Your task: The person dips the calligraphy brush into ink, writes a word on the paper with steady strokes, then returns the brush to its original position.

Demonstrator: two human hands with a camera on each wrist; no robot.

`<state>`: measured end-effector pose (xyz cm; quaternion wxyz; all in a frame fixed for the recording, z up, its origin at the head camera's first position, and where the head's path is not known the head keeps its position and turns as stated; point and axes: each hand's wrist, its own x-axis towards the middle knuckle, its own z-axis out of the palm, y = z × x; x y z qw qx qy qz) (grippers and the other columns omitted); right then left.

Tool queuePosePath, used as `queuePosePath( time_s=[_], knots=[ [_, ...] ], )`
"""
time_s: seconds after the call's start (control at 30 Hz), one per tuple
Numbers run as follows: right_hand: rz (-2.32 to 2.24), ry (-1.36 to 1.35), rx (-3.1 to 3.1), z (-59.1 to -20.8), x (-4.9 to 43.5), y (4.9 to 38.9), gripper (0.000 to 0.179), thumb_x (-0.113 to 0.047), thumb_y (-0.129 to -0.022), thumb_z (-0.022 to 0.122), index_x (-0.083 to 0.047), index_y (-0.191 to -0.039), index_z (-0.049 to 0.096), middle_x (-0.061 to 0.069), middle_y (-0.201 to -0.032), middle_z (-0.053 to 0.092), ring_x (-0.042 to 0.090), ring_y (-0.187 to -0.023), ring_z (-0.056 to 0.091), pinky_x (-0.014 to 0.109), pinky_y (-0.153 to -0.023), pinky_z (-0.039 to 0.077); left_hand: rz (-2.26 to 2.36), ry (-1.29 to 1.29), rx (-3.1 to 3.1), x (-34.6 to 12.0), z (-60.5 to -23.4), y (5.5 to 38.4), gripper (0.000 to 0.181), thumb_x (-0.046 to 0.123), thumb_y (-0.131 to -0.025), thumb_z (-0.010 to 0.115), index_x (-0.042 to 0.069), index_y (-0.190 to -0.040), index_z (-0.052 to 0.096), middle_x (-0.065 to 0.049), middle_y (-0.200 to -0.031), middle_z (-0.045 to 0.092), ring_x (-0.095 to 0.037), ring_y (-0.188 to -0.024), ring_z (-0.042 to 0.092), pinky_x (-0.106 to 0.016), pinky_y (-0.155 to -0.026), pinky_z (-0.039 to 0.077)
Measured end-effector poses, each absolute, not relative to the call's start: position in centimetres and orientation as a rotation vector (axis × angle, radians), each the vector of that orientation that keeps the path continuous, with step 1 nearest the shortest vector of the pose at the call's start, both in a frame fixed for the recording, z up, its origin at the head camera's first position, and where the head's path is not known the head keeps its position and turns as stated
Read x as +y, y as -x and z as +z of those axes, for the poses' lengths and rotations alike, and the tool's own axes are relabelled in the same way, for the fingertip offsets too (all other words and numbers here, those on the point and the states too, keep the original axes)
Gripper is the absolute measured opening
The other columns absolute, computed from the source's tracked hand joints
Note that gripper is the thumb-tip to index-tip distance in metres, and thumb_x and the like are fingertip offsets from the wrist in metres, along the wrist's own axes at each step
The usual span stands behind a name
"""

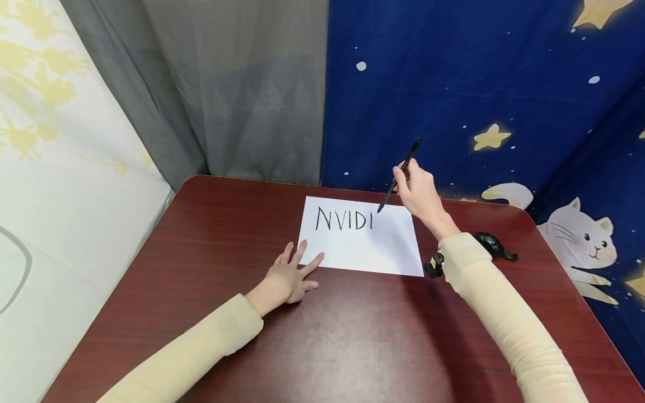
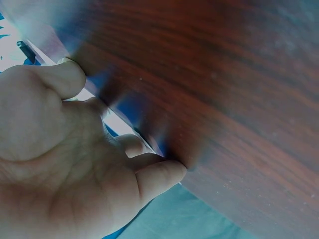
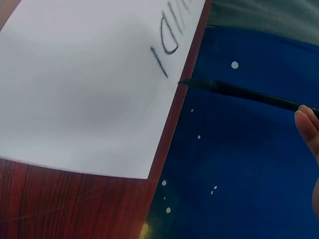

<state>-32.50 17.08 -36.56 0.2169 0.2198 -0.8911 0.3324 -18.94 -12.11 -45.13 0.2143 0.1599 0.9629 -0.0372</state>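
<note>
A white sheet of paper (image 1: 363,252) lies on the dark red-brown table, with the letters NVIDI in black strokes on its upper left part. My right hand (image 1: 418,187) pinches a dark ink brush (image 1: 398,176) partway along its handle. In the head view the brush tip appears just right of the last stroke; the right wrist view shows the pointed tip of the brush (image 3: 199,83) near the paper's edge. Whether it touches the paper I cannot tell. My left hand (image 1: 289,279) rests with spread fingers at the paper's lower left corner, some fingertips over the sheet.
A black, lumpy object (image 1: 491,245) sits on the table beyond my right cuff, partly hidden. By that cuff is a small black thing with a yellow patch (image 1: 434,265). Grey and blue starry curtains (image 1: 403,95) hang behind the table's far edge.
</note>
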Motion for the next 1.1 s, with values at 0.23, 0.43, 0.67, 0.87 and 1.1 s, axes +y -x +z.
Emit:
queuePosePath(
  time_s=[0.23,0.43,0.67,0.87,1.1],
  knots=[
    [0.891,-0.607,-2.484,-36.9,17.7,32.8,0.030,-0.028,-0.110,0.044,0.000,-0.111,0.055,0.015,-0.084,0.065,0.024,-0.070,0.064,0.039,-0.063,0.050,-0.132,-0.426,2.630,-12.2,-46.3,19.7,0.067,0.056,-0.106,0.028,0.042,-0.161,-0.006,-0.007,-0.167,-0.018,-0.038,-0.153,-0.009,-0.043,-0.122,0.014],
    [0.872,-0.594,-2.491,-37.2,17.9,32.9,0.030,-0.029,-0.110,0.043,-0.001,-0.110,0.054,0.012,-0.083,0.063,0.024,-0.070,0.062,0.039,-0.062,0.048,-0.112,-0.432,2.654,-12.2,-46.4,19.7,0.068,0.060,-0.104,0.029,0.041,-0.162,-0.002,-0.008,-0.168,-0.015,-0.040,-0.153,-0.008,-0.045,-0.122,0.015],
    [0.878,-0.589,-2.503,-37.8,17.8,32.9,0.028,-0.028,-0.110,0.044,-0.002,-0.109,0.055,0.012,-0.084,0.062,0.023,-0.071,0.061,0.039,-0.061,0.048,-0.123,-0.427,2.642,-12.1,-46.3,19.6,0.068,0.057,-0.104,0.029,0.042,-0.161,-0.003,-0.007,-0.168,-0.016,-0.039,-0.153,-0.008,-0.043,-0.122,0.015],
    [0.883,-0.589,-2.514,-38.3,17.9,32.9,0.026,-0.025,-0.110,0.045,-0.001,-0.110,0.054,0.014,-0.084,0.064,0.024,-0.071,0.062,0.039,-0.061,0.049,-0.119,-0.434,2.651,-12.2,-46.4,19.5,0.068,0.058,-0.104,0.031,0.041,-0.162,0.000,-0.008,-0.168,-0.014,-0.039,-0.153,-0.006,-0.044,-0.122,0.015],
    [0.865,-0.584,-2.527,-38.4,17.9,32.9,0.030,-0.028,-0.110,0.043,-0.001,-0.110,0.054,0.012,-0.083,0.064,0.024,-0.071,0.063,0.039,-0.061,0.049,-0.118,-0.432,2.649,-12.1,-45.8,19.3,0.066,0.056,-0.105,0.028,0.041,-0.162,-0.001,-0.008,-0.168,-0.014,-0.038,-0.153,-0.006,-0.042,-0.122,0.015]
  ],
)
